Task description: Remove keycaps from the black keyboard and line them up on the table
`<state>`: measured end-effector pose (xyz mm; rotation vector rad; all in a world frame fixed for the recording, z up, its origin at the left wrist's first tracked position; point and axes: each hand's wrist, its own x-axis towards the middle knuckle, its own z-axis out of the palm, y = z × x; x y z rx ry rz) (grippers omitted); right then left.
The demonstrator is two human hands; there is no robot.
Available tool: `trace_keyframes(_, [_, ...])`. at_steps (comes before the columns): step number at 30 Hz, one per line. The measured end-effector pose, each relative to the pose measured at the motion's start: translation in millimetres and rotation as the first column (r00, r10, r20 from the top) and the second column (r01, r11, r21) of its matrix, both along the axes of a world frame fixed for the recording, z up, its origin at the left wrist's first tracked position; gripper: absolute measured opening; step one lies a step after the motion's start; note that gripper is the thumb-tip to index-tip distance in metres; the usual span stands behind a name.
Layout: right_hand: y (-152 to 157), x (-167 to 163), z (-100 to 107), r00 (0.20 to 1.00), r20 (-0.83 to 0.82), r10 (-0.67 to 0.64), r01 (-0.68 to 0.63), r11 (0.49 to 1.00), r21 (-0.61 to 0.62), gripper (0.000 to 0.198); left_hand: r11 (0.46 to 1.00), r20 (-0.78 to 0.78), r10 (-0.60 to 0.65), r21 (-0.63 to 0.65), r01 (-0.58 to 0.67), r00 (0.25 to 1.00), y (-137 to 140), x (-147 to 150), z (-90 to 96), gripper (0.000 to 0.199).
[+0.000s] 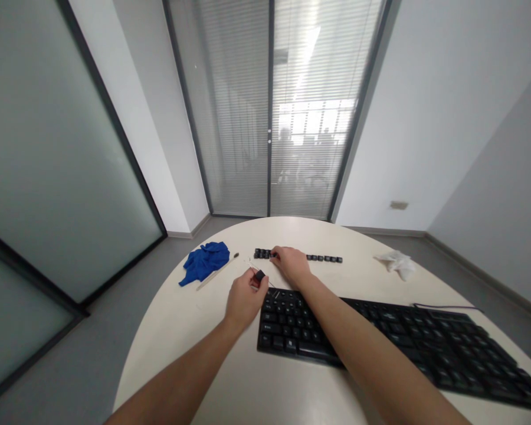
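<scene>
I see left hand [244,296] pinching small black keycap [259,275] by far-left corner of black plastic keyboard [287,330]; right hand [291,263] half-curled at black keycap row [320,258] beyond keyboard, grip unclear; right forearm [358,336] hides keys.

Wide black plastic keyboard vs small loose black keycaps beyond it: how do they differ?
Size: the keyboard is one wide slab; the keycaps are small separate blocks.
Position: the keyboard lies nearer the camera; the keycaps line up farther off.
Hands: the right forearm crosses above the keyboard; the right hand is at the keycaps.
Shared: both are black, on the cream table.
</scene>
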<state>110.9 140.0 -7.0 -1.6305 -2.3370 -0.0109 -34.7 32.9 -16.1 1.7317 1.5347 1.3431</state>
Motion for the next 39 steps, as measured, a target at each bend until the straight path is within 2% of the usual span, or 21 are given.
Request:
trace_keyframes(21, [-1, -1, 1, 1.0, -0.018, 0.025, -0.025, 1.0, 0.018, 0.024, 0.999, 0.025, -0.049, 0.015, 0.049, 0.998, -1, 2, 0.4, 0.017])
trace_keyframes(30, [-11, 4, 19, 1.0, 0.001, -0.022, 0.022, 0.999, -0.042, 0.027, 0.988, 0.107, -0.154, 0.026, 0.152, 0.982, -4, 5, 1.1, 0.02])
trace_keyframes(34, [-28, 25, 38, 0.998, 0.039, -0.042, 0.046, 0.993, -0.107, 0.029, 0.977, 0.165, -0.209, -0.012, 0.214, 0.964, -7, 9, 4.5, 0.02])
trace_keyframes(39, [-80, 67, 52, 0.999, 0.027, 0.021, -0.016, 0.986, -0.169, 0.031, 0.965, 0.182, -0.248, -0.036, 0.259, 0.951, -15, 17, 8.3, 0.023])
